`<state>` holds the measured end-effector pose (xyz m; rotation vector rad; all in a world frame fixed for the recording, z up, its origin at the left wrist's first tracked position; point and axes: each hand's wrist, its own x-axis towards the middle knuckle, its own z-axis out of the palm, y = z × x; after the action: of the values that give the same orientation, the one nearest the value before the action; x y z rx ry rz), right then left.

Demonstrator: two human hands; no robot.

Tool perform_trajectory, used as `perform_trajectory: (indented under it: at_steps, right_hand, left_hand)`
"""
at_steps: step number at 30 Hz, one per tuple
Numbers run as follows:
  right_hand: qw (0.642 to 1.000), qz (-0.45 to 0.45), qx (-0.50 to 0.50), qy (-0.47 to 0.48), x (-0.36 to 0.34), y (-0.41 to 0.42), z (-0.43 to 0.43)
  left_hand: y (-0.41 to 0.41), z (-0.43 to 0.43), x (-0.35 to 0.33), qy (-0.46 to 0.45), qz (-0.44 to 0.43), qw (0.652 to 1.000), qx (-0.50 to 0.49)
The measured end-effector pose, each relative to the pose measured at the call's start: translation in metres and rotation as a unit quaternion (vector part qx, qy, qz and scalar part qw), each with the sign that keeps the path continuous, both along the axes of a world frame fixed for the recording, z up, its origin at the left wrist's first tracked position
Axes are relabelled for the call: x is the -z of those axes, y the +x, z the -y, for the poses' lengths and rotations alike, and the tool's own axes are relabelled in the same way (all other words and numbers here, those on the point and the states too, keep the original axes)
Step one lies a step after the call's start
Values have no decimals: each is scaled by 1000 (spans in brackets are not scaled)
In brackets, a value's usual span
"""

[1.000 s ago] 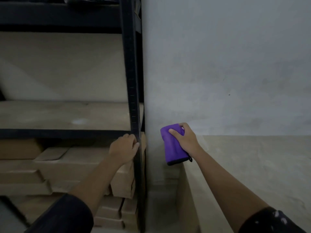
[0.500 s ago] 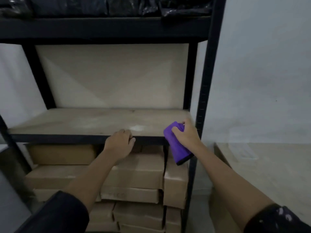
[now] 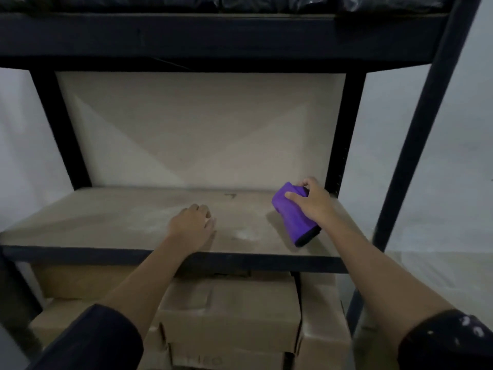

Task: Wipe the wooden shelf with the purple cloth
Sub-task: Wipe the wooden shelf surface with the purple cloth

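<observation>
The wooden shelf (image 3: 112, 222) is a pale, dusty board in a black metal rack, with whitish smudges near its middle. The folded purple cloth (image 3: 292, 216) has a dark edge and is held at the shelf's right side. My right hand (image 3: 310, 202) grips it from above, fingers curled over its top. I cannot tell if the cloth touches the board. My left hand (image 3: 190, 227) sits over the middle of the board near the front edge, fingers loosely curled and holding nothing.
Black uprights (image 3: 416, 134) frame the rack, and a dark upper shelf (image 3: 213, 36) with black bags hangs overhead. Several cardboard boxes (image 3: 229, 316) are stacked under the board. A grey wall lies right and left; a low pale surface (image 3: 440, 276) sits lower right.
The view swung left onto the rack. My right hand carried the cloth from beside the right upright onto the shelf. My left hand left the front rail and moved onto the board.
</observation>
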<state>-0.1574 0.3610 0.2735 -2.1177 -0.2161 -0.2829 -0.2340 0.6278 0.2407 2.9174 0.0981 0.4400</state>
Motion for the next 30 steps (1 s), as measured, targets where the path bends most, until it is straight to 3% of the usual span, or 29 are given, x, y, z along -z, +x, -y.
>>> perform_trajectory:
  at_steps: [12, 17, 21, 26, 28, 30]
  right_hand:
    - [985, -34, 17, -169, 21, 116, 9]
    - [938, -50, 10, -344, 38, 123, 9]
    - [939, -59, -19, -338, 50, 125, 9]
    - [979, -55, 63, -185, 32, 143, 32]
    - [966, -26, 133, -219, 26, 156, 47]
    - [931, -13, 178, -319, 29, 166, 58]
  left_hand:
    - [117, 13, 26, -4, -12, 999, 32]
    - [146, 20, 36, -5, -34, 998, 53]
    - [158, 20, 44, 6, -50, 996, 79]
    - [163, 17, 58, 5, -48, 996, 75]
    - [165, 17, 64, -13, -21, 997, 74]
    - [169, 15, 73, -15, 5, 997, 79]
